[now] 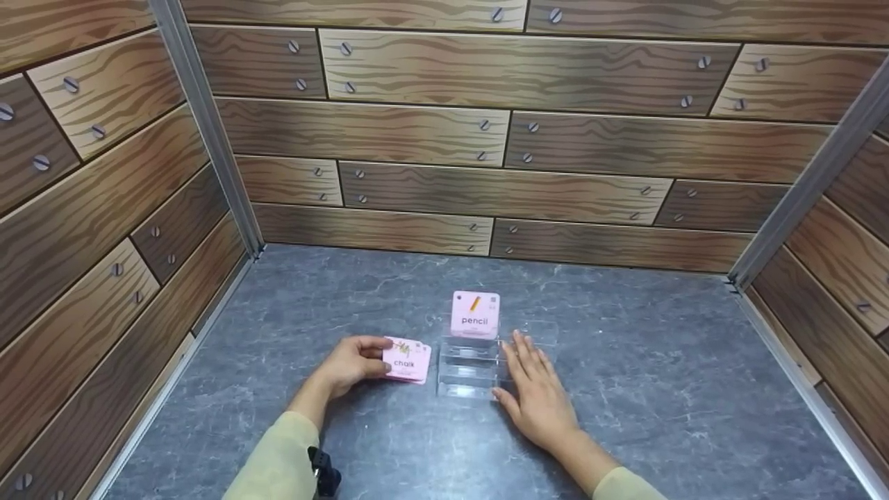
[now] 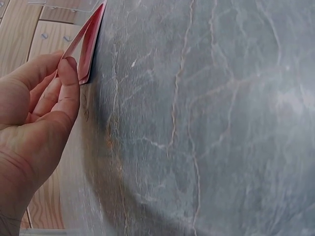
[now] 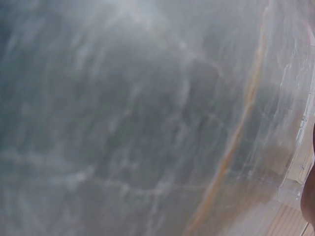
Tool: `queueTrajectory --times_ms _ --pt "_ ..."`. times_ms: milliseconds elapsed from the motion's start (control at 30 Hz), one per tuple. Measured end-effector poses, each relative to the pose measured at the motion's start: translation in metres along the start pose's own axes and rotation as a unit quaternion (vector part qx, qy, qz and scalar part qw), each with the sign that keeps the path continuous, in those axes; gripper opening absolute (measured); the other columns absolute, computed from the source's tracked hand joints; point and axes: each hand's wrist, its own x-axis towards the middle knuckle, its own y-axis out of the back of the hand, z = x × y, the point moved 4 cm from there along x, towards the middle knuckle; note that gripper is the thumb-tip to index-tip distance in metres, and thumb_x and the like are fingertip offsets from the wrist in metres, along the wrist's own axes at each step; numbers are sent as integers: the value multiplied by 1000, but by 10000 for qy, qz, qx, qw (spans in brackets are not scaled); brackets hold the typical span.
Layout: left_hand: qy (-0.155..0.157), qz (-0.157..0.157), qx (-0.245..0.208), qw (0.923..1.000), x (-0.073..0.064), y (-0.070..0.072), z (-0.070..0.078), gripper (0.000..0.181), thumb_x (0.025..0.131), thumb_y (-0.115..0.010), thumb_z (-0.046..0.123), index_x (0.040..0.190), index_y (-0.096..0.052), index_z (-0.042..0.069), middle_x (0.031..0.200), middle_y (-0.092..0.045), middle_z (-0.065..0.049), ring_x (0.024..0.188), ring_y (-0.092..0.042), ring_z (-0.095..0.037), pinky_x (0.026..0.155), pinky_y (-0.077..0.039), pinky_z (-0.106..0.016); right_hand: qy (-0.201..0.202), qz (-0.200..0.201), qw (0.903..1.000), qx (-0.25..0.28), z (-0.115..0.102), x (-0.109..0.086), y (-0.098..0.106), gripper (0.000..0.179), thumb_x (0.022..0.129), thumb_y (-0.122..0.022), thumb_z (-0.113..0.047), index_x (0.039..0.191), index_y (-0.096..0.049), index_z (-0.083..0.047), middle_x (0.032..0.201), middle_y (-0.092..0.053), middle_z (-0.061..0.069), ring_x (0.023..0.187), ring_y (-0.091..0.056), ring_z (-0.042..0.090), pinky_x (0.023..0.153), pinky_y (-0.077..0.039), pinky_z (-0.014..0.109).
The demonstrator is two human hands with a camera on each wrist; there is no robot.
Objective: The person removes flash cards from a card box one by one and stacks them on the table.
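Observation:
In the head view my left hand pinches the left edge of a pink card that reads "chalk". More pink shows beneath it. The left wrist view has my thumb and fingers on a card whose lifted edge slants up from another red-edged card on the surface. A clear tiered stand is just right of those cards. In its back slot a pink card reading "pencil" leans upright. My right hand lies with fingers extended along the stand's right side; only a sliver of it enters the right wrist view.
A grey marbled tabletop spreads around the stand. Wood-plank walls enclose the back and both sides, with metal strips at the corners. A black band sits on the left sleeve.

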Motion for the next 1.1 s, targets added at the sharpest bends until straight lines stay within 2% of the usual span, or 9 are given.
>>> queueTrajectory --times_ms 267,600,900,1100 --pt "-16 -82 28 10000 -1 0 1 51 84 -73 -16 134 -60 -17 118 -70 -26 96 -70 -22 83 -61 -29 43 -8 10000 -31 1 -1 -1 78 102 -69 -39 163 -37 -2 175 -20 18 160 -20 36 126 -23 57" --pt "-98 112 354 9993 0 1 3 50 82 -75 -15 131 -62 -17 113 -72 -23 94 -69 -21 80 -60 -27 67 -14 10000 -41 2 0 -2 78 102 -69 -39 163 -38 -1 174 -20 18 160 -20 36 126 -22 57" --pt "-147 272 695 9971 -2 1 8 47 81 -78 -15 126 -64 -17 111 -72 -26 95 -69 -23 79 -61 -29 152 195 9997 -86 1 0 -2 78 100 -72 -38 161 -41 0 173 -25 20 158 -25 38 123 -27 59" --pt "-217 270 743 9966 -4 1 10 48 82 -78 -14 127 -63 -18 113 -72 -29 94 -70 -24 76 -63 -33 68 29 9999 -98 2 0 -1 79 101 -70 -40 162 -39 -2 174 -21 18 159 -22 36 125 -24 57"
